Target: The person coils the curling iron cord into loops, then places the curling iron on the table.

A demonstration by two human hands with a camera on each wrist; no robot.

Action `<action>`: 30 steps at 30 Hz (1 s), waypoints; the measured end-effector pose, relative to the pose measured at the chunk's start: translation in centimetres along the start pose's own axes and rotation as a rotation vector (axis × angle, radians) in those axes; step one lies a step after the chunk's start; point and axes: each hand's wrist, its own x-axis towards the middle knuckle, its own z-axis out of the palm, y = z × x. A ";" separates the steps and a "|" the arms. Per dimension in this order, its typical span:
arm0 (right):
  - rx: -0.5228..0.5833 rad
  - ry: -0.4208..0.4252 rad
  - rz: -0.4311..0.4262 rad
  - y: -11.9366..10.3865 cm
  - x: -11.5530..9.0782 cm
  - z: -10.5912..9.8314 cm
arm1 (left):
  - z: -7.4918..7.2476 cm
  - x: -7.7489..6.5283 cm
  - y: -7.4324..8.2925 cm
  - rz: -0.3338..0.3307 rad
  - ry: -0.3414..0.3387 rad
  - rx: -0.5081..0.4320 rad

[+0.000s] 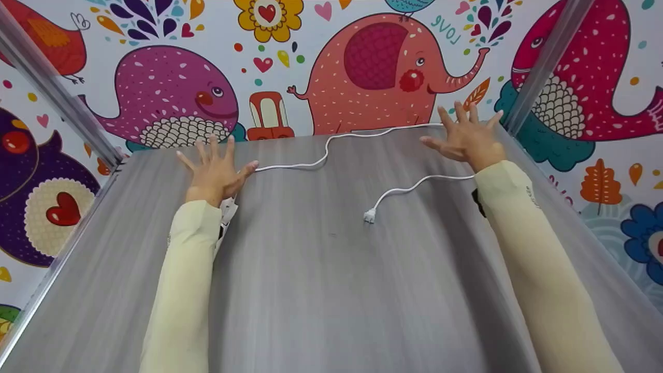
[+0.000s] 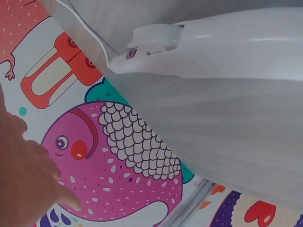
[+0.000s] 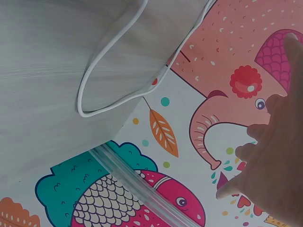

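Note:
My left hand (image 1: 213, 173) is held out with its fingers spread, over the far left of the grey table (image 1: 311, 269). Beneath that wrist lies a long, smooth white appliance (image 2: 227, 49), its cord leaving from one end; in the head view the forearm hides most of it. The white cord (image 1: 305, 166) runs along the table's back edge toward my right hand (image 1: 470, 137), whose fingers are also spread. Passing behind the right hand and wrist, it loops back and ends in a white plug (image 1: 370, 215) near mid-table. Neither hand grips anything.
A wall with printed animals (image 1: 378, 72) rises directly behind the table. Clear upright strips (image 1: 549, 67) stand at both back corners, and printed panels continue along the left and right sides.

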 end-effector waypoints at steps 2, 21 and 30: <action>-0.001 -0.004 -0.001 0.0 0.0 0.0 | 0.0 0.0 0.0 0.001 -0.002 0.001; 0.050 -0.109 -0.051 -0.8 0.2 1.3 | 0.5 -1.1 -2.5 -0.030 -0.044 -0.041; 0.042 -0.189 -0.072 -2.0 -0.1 4.1 | 1.8 -2.3 -4.0 -0.040 -0.132 -0.119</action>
